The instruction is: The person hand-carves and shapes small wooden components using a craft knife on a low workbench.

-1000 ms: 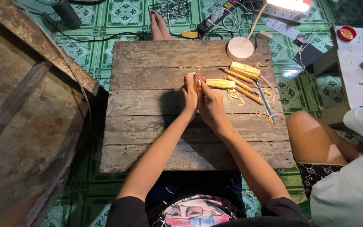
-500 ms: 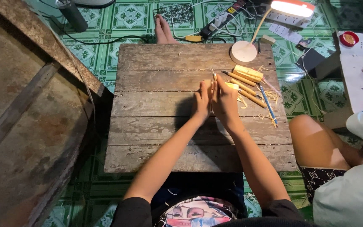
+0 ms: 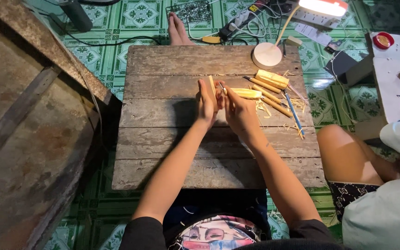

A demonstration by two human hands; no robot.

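My left hand (image 3: 205,104) grips a small pale wooden piece (image 3: 212,86), held upright above the plank table (image 3: 163,139). My right hand (image 3: 237,109) is pressed close beside it and holds a thin carving tool (image 3: 221,87) whose tip touches the wood. A pale wooden block (image 3: 246,93) lies on the table just right of my hands. Pale shavings (image 3: 262,107) are scattered around them.
Several wooden-handled tools (image 3: 269,95), a wood block (image 3: 272,78) and a blue pencil (image 3: 295,111) lie to the right. A lamp's round base (image 3: 266,55) stands at the far edge. Another person's knee (image 3: 348,153) is at the right, bare feet (image 3: 178,28) beyond the table. A large wooden slab (image 3: 24,139) fills the left.
Both hands have stayed together over the middle of the table, working the small wooden piece; the view has shifted slightly.
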